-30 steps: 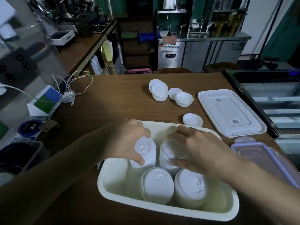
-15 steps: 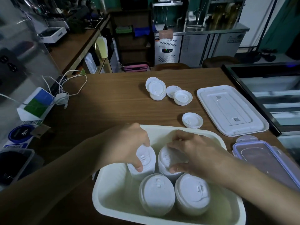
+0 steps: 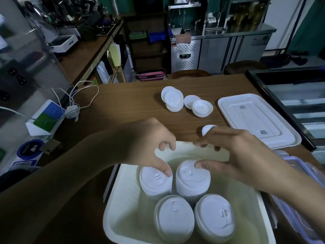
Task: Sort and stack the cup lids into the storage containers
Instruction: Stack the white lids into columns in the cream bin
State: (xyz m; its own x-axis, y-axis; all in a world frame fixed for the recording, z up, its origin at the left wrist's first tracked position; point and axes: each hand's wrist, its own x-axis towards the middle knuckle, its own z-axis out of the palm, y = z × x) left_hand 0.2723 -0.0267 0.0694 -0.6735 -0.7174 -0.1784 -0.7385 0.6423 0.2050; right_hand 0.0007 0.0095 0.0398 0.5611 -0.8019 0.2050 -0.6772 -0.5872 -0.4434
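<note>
- Our left hand (image 3: 144, 147), loosely curled, thumbs the far-left lid stack (image 3: 153, 182) in the tub (image 3: 126, 208); our right hand (image 3: 242, 155), fingers spread, thumbs the far-right lid stack (image 3: 193, 182).
- We should press both level, gently.

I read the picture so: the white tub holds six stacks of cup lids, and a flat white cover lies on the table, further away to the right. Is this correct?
Not quite. The head view shows four stacks of cup lids in the white tub, not six: back left, back right, front left, front right. The rest holds: the flat white cover lies on the table, further away to the right.
</note>
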